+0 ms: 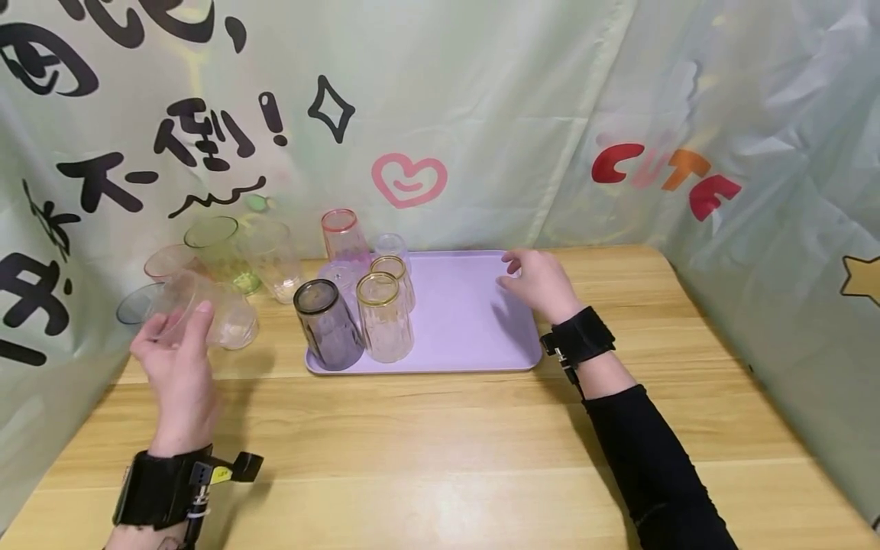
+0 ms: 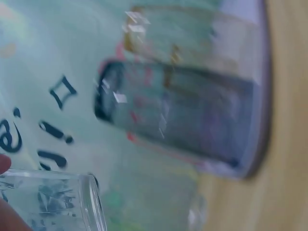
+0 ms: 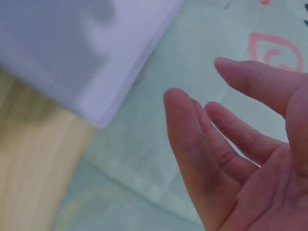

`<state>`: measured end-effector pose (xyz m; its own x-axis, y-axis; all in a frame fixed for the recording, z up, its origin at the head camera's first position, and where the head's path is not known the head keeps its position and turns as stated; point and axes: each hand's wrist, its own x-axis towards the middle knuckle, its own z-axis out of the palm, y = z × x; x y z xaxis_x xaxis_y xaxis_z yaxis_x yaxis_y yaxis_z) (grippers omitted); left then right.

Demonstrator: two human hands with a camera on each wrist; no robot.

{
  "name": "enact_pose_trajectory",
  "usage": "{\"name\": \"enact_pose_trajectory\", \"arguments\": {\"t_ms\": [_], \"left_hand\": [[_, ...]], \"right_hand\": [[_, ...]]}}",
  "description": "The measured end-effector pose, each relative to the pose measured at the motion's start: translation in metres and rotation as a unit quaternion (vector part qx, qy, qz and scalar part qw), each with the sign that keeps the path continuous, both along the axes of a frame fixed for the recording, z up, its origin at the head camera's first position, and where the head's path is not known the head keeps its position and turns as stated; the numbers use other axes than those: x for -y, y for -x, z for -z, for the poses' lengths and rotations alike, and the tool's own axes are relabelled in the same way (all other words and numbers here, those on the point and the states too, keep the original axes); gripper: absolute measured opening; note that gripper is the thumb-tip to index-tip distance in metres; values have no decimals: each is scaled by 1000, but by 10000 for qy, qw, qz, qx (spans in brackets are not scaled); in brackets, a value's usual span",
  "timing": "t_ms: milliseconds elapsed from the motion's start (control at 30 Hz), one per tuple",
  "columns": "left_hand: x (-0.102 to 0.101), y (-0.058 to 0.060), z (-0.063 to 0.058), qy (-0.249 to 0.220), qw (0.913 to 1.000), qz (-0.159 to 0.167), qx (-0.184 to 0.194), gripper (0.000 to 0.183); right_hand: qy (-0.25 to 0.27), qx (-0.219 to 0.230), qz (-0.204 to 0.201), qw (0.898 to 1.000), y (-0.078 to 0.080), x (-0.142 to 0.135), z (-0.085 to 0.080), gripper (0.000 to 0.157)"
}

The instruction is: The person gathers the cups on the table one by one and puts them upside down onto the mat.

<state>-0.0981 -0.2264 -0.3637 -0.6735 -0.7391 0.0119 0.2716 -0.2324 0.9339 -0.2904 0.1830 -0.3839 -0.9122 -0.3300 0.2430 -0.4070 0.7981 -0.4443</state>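
Observation:
My left hand (image 1: pixel 180 367) grips a clear drinking glass (image 1: pixel 184 299) between thumb and fingers, raised at the left. In the left wrist view, part of this clear glass (image 2: pixel 53 199) shows at the lower left. Over the right end of the lilac tray (image 1: pixel 461 328), my right hand (image 1: pixel 543 284) hovers with bent, spread fingers and holds nothing. On the tray's left half stand a smoky grey glass (image 1: pixel 330 330), two gold-rimmed glasses, the nearer one (image 1: pixel 385 325) in front, a pink glass (image 1: pixel 345 241) and other clear glasses, narrower end up.
Left of the tray, several glasses stand on the wooden table (image 1: pixel 440 451), among them a green glass (image 1: pixel 223 248) and a clear glass (image 1: pixel 271 256). A pale printed curtain (image 1: pixel 495 99) hangs behind and along both sides.

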Motion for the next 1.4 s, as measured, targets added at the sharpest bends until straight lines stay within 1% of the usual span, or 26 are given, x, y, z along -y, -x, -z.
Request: {"name": "enact_pose_trajectory", "arguments": {"t_ms": [100, 267, 400, 467, 500, 533, 567, 633, 667, 733, 833, 900, 1000, 1067, 1167, 1233, 1267, 1333, 1400], "left_hand": [[-14, 7, -13, -322, 9981, 175, -503, 55], [-35, 15, -32, -722, 9889, 473, -1208, 47], [-53, 22, -44, -1057, 9752, 941, -1702, 35], [-64, 26, -48, -1212, 9658, 1216, -1945, 28], [-70, 28, -49, -1255, 9616, 1349, -2032, 28], [-76, 29, -50, -1290, 9581, 1477, -2088, 31], [-81, 31, -51, -1336, 9538, 1595, -2167, 30], [-93, 35, -51, -1352, 9457, 1836, -2316, 36], [-99, 37, -51, -1339, 9429, 1936, -2356, 39], [-111, 40, -51, -1468, 9369, 2097, -2381, 36], [-130, 44, -51, -1625, 9298, 2307, -2362, 38], [-141, 44, -50, -1568, 9274, 2489, -2310, 42], [-155, 44, -47, -1329, 9193, 2899, -2305, 54], [-163, 43, -44, -1133, 9156, 3121, -2269, 57], [-172, 43, -38, -1092, 9097, 3415, -2096, 56], [-177, 45, -34, -983, 9070, 3615, -1923, 56], [-180, 46, -31, -977, 9046, 3708, -1860, 55], [-183, 48, -27, -965, 8997, 3874, -1764, 53], [-185, 50, -22, -1002, 8965, 3962, -1713, 51]], "right_hand": [[112, -272, -78, 9995, -5, 6, -5, 35], [374, -587, -170, 9974, -14, 13, -13, 34], [697, -911, -357, 9928, -25, 20, -22, 36], [958, -1151, -525, 9873, -30, 24, -26, 37], [1110, -1281, -626, 9835, -32, 26, -27, 37], [1281, -1418, -741, 9788, -35, 29, -29, 38], [1468, -1551, -876, 9730, -38, 31, -31, 38], [1850, -1753, -1150, 9601, -45, 38, -35, 39], [2042, -1853, -1289, 9526, -49, 41, -38, 40], [2425, -2042, -1640, 9341, -61, 48, -46, 43], [2804, -2263, -2070, 9096, -79, 59, -59, 48], [2944, -2396, -2309, 8959, -89, 64, -66, 51], [3010, -2593, -2607, 8799, -99, 70, -72, 60], [2973, -2828, -2849, 8663, -102, 73, -74, 67], [2907, -3221, -3130, 8449, -104, 77, -77, 74], [2918, -3423, -3179, 8347, -104, 79, -77, 73], [2931, -3484, -3178, 8317, -104, 79, -77, 72], [2919, -3553, -3145, 8305, -104, 79, -76, 70], [2895, -3511, -3136, 8334, -103, 79, -75, 69]]}}
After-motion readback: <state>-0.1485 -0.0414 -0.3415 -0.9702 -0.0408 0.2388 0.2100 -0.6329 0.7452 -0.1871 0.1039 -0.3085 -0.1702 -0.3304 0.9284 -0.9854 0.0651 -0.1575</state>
